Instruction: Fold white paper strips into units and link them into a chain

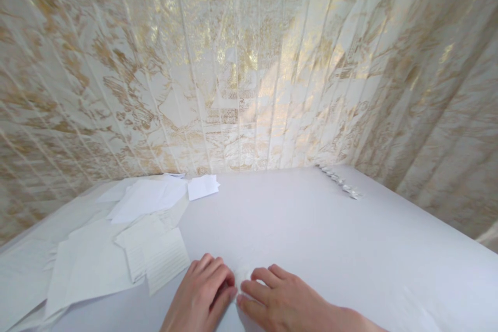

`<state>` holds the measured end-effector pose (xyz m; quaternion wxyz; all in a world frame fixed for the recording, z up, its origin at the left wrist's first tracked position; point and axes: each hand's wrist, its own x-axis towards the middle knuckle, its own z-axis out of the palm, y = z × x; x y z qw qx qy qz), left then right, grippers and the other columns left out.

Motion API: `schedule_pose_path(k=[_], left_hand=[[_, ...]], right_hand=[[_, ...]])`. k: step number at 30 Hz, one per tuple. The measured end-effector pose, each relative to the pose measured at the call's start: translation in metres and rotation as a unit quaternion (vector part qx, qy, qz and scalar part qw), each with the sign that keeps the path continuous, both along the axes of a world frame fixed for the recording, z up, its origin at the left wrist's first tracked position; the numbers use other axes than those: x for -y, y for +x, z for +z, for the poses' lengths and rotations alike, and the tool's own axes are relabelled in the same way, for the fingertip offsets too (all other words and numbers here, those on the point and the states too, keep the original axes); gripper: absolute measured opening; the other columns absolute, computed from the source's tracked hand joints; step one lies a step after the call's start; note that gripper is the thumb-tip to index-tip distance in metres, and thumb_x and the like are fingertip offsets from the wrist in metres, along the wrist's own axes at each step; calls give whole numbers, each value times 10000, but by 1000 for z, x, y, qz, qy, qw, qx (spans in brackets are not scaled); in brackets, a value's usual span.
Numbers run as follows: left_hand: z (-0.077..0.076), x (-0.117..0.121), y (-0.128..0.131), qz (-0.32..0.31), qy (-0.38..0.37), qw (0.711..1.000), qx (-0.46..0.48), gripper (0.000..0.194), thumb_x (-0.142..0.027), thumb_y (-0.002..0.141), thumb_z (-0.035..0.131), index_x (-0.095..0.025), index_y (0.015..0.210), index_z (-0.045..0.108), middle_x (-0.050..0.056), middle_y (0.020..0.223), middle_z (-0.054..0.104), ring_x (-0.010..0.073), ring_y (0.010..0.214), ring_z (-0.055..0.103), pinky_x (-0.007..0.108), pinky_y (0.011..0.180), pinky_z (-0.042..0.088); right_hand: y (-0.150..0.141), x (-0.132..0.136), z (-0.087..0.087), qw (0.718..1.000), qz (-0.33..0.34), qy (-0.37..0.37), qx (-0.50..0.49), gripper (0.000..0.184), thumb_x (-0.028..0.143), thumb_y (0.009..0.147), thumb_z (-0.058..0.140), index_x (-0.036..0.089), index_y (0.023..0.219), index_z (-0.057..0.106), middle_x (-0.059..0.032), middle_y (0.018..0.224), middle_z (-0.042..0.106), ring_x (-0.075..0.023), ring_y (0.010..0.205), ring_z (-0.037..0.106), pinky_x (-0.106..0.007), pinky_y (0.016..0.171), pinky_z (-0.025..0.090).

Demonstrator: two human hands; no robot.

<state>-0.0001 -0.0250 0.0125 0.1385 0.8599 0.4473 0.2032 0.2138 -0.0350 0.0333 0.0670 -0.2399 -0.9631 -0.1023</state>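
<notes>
My left hand (204, 293) is at the bottom middle of the head view, its fingers curled and the thumb drawn in to the index finger. Close by on the right, my right hand (278, 293) is bent, its fingertips reaching down toward the same spot. Between the fingertips shows a small white piece of paper (243, 273), pale against the white tabletop (288, 223). Most of it is hidden by the fingers, so its shape and folds cannot be made out. The two hands nearly touch at the fingertips.
Loose white sheets (91, 259) and lined paper pieces (165, 262) overlap on the left. A small stack of paper slips (203, 187) lies at the back. Small folded pieces (338, 180) form a row at the back right. A patterned curtain (241, 72) hangs behind the table.
</notes>
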Motion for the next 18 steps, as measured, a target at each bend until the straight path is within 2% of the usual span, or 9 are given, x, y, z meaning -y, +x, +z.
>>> schedule_pose_path(k=[2, 5, 10, 13, 16, 18], left_hand=[[1, 3, 0, 10, 0, 1000, 4, 100, -194, 887, 628, -230, 801, 593, -15, 831, 643, 214, 833, 567, 328, 724, 401], [1, 5, 1, 28, -10, 1000, 6, 88, -183, 848, 666, -229, 813, 599, -14, 831, 639, 220, 834, 570, 333, 730, 411], [-2, 3, 0, 17, -11, 1000, 6, 77, -235, 880, 652, -229, 829, 594, -11, 834, 634, 218, 826, 568, 330, 726, 416], [-6, 3, -2, 19, 6, 1000, 20, 93, -271, 909, 631, -229, 844, 579, -9, 839, 620, 215, 816, 562, 327, 721, 413], [-7, 5, -2, 32, -5, 999, 24, 85, -234, 894, 642, -221, 847, 572, -8, 840, 607, 218, 811, 556, 333, 724, 405], [-5, 6, 0, 41, -22, 999, 24, 85, -219, 885, 645, -213, 835, 576, -7, 835, 606, 220, 810, 557, 341, 732, 399]], right_hand=[[3, 0, 2, 1000, 7, -12, 0, 243, 237, 948, 635, 138, 1168, 604, -27, 1056, 723, -219, 913, 600, -339, 724, 454], [5, 0, 0, 1000, 11, -12, 0, 218, 233, 945, 641, 136, 1138, 623, -34, 1137, 718, -235, 982, 604, -350, 750, 446], [5, -1, -9, 1000, 23, 3, 6, 199, 260, 946, 645, 148, 1111, 647, -9, 1235, 693, -234, 1059, 598, -353, 759, 468], [4, -1, -8, 999, 32, -5, 22, 185, 254, 950, 639, 148, 1100, 655, -3, 1250, 690, -237, 1102, 592, -347, 750, 485], [4, 0, 3, 997, 34, -53, 38, 191, 214, 962, 618, 132, 1133, 639, -29, 1298, 666, -237, 1141, 596, -345, 768, 498], [6, 0, 15, 991, 35, -120, 43, 200, 179, 974, 592, 126, 1164, 623, -62, 1341, 637, -237, 1185, 588, -341, 815, 501]])
